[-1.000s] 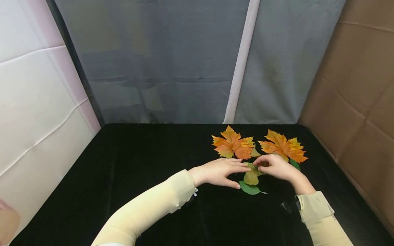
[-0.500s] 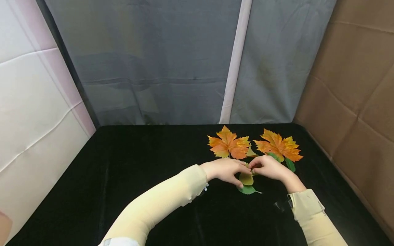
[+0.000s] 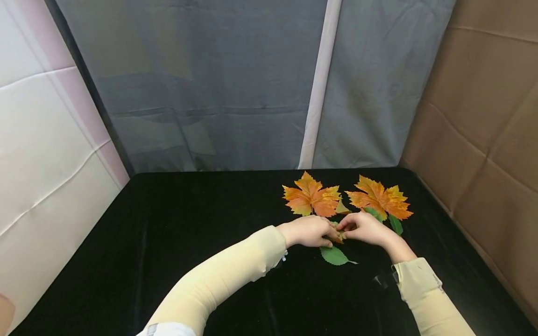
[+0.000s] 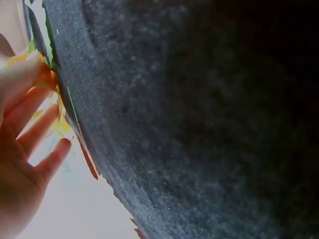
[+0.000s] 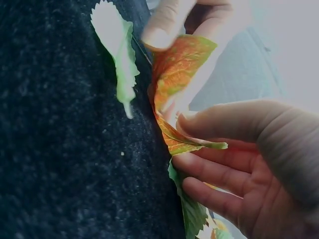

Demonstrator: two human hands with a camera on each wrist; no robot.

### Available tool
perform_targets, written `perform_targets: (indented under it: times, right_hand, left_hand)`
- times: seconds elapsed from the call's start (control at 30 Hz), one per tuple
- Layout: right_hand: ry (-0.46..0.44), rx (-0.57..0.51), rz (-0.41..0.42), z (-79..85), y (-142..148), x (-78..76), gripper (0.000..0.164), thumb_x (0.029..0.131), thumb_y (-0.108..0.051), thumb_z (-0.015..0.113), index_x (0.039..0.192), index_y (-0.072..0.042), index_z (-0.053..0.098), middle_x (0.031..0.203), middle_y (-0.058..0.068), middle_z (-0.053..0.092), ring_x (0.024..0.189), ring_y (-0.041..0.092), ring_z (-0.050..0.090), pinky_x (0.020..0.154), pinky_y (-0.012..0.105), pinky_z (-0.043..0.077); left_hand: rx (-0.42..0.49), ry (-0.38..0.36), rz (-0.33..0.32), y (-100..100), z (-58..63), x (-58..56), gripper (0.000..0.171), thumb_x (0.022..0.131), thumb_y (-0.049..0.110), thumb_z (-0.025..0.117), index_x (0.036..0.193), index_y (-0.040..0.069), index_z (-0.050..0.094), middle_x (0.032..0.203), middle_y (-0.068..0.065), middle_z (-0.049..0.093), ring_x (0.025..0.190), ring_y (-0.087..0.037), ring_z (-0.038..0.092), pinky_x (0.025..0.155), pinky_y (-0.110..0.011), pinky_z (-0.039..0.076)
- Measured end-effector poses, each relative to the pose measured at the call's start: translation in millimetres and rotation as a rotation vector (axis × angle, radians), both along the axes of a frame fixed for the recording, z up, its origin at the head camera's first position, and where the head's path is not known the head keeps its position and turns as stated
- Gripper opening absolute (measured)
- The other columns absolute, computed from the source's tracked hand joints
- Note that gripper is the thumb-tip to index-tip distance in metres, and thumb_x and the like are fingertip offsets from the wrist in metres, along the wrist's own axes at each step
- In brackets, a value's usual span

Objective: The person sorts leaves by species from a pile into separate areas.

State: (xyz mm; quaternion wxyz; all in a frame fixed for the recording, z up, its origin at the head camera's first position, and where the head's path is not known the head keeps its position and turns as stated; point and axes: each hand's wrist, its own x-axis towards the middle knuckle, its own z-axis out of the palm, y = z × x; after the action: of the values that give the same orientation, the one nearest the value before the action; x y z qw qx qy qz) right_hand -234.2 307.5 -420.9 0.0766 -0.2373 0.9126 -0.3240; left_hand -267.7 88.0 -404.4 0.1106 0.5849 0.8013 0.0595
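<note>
An orange leaf with green edges [image 5: 179, 64] is bent up off the black cloth between the two hands. Near its stem, the right hand [image 3: 367, 227] pinches it between thumb and fingers. At the other end the left hand [image 3: 310, 231] grips it, its thumb showing on the leaf in the right wrist view; in the head view this hand covers much of the leaf. Just in front of the hands lies a green leaf with a toothed edge [image 3: 334, 255]. Behind them are two orange maple leaves, one on the left [image 3: 312, 196] and one on the right [image 3: 380, 199].
A small yellow-brown leaf [image 3: 342, 206] lies between the maple leaves. Another green leaf [image 3: 395, 225] sits by the right maple leaf. Black cloth [image 3: 201, 210] covers the table. Grey curtain [image 3: 210, 93] hangs behind, and brown fabric [image 3: 483, 116] borders the right side.
The left hand has moved right and closed on the leaf near the right hand. The leaf's yellow-green front part has bent up, uncovering more of the green leaf. The head view has shifted slightly.
</note>
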Motion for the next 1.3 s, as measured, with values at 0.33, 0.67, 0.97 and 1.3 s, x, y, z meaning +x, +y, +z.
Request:
perform_targets:
  times: [0.33, 0.67, 0.97, 1.3]
  right_hand:
    - [0.031, 0.074, -0.053, 1.4, -12, 1.0, 0.024, 0.079, -0.018, 0.079, 0.099, -0.007, 0.072, 0.089, -0.003, 0.068, 0.079, 0.013, 0.062, 0.071, 0.032, 0.052]
    - [0.111, 0.203, -0.039, 0.8, -29, -3.7, 0.032, 0.069, -0.023, 0.087, 0.089, -0.010, 0.064, 0.079, -0.003, 0.056, 0.070, 0.012, 0.050, 0.064, 0.031, 0.045]
    - [0.172, 0.240, -0.092, 4.1, -34, -4.4, 0.013, 0.080, -0.008, 0.071, 0.076, -0.012, 0.059, 0.067, -0.005, 0.053, 0.058, 0.011, 0.044, 0.057, 0.030, 0.040]
    - [0.021, -0.237, -0.309, 2.6, -40, 4.9, 0.012, 0.087, -0.013, 0.072, 0.083, -0.003, 0.066, 0.074, -0.001, 0.061, 0.065, 0.015, 0.053, 0.059, 0.029, 0.046]
  left_hand:
    - [0.234, -0.268, 0.107, -21, 11.0, -11.6, 0.018, 0.097, 0.019, 0.062, 0.097, 0.007, 0.076, 0.064, 0.007, 0.055, 0.050, -0.002, 0.036, 0.051, -0.017, 0.031]
    - [0.390, -0.369, 0.245, -43, 15.1, -14.5, 0.038, 0.094, 0.021, 0.066, 0.060, 0.014, 0.051, 0.052, 0.009, 0.032, 0.047, -0.004, 0.028, 0.049, -0.020, 0.025]
    - [0.389, -0.382, 0.246, -52, 18.5, -16.9, 0.033, 0.093, 0.020, 0.067, 0.065, 0.004, 0.060, 0.053, 0.010, 0.034, 0.047, -0.004, 0.029, 0.048, -0.020, 0.025]
    - [0.432, -0.370, 0.302, -70, 27.4, -21.9, 0.020, 0.092, 0.021, 0.068, 0.075, 0.010, 0.070, 0.055, 0.011, 0.042, 0.051, -0.003, 0.034, 0.051, -0.021, 0.028]
